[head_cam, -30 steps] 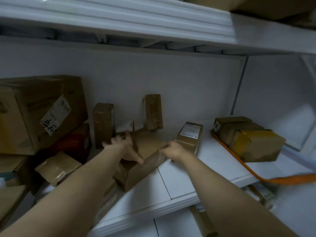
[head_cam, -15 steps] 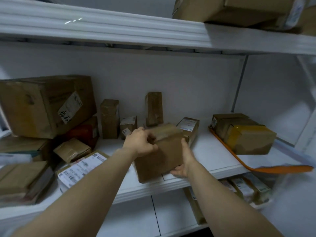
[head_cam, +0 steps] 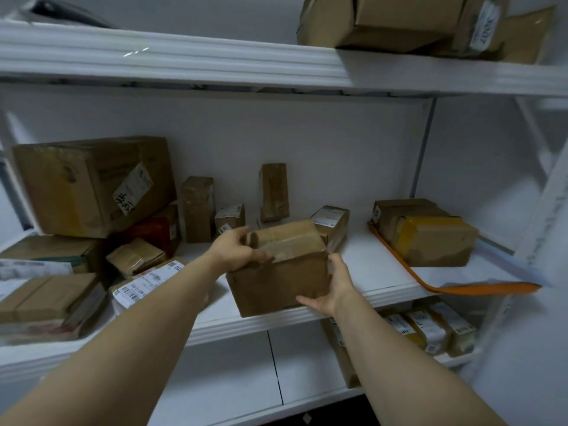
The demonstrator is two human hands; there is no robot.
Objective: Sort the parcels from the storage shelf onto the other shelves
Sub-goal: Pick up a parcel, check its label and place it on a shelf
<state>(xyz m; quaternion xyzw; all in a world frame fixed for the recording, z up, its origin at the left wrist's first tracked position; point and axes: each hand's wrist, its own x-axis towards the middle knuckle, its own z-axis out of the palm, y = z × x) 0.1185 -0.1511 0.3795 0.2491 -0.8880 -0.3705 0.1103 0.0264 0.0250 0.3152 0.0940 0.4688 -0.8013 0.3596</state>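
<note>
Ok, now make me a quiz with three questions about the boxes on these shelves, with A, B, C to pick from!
1. Where on the middle shelf is the biggest box?
A. left end
B. right end
C. front edge, in the middle

2. What colour is the strip sticking out from under the right-hand parcels?
A. green
B. orange
C. blue

3. How is the plain brown box in front held?
A. by nobody
B. by one hand
C. by both hands

Answers:
1 A: it stands at the far left.
2 B: it is bright orange.
3 C: the left hand grips its top edge and the right hand props its right side.
</note>
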